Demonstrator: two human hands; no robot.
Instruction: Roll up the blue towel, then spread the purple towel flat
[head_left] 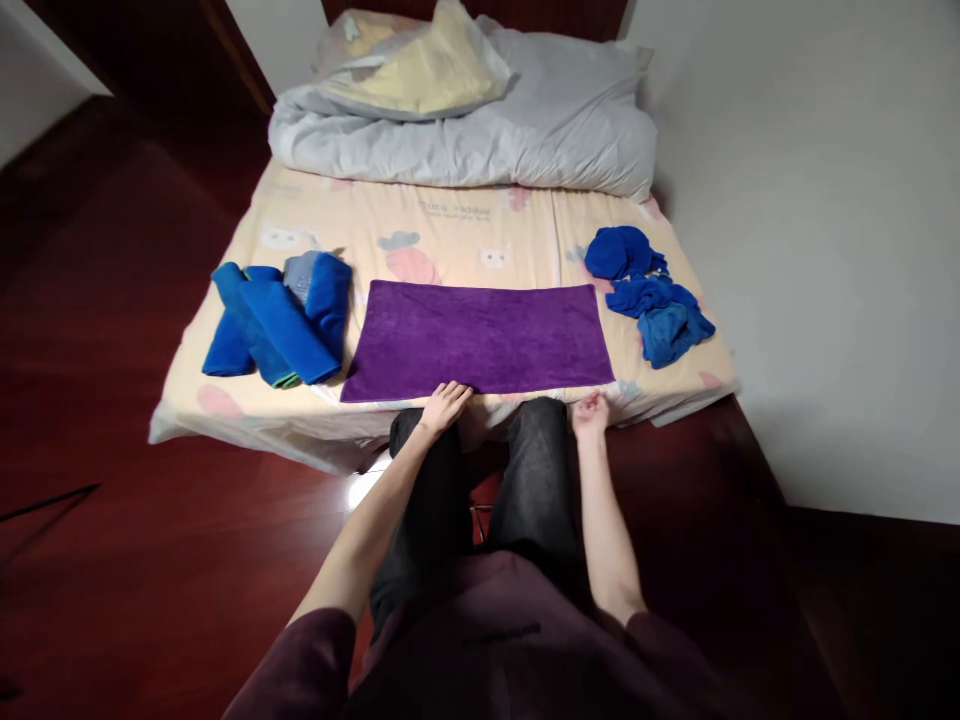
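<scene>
A purple towel [484,340] lies spread flat on the bed in front of me, its long near edge along the mattress edge. My left hand [448,403] rests at the middle of that near edge, fingers stretched out over the border of the cloth. Just below the towel's near right corner, my right hand [591,412] has its fingers curled in, and nothing shows in them. To the left is a pile of folded or rolled blue towels [289,325], with a grey one [300,272] among them. Crumpled blue cloths [652,300] lie to the right.
The bed [517,235] has a cream sheet with printed pictures. Across its far end lie a rolled grey-white quilt [465,150] and a yellow pillow [427,75]. A white wall [810,250] runs along the right. Dark red floor [112,400] surrounds the near and left sides.
</scene>
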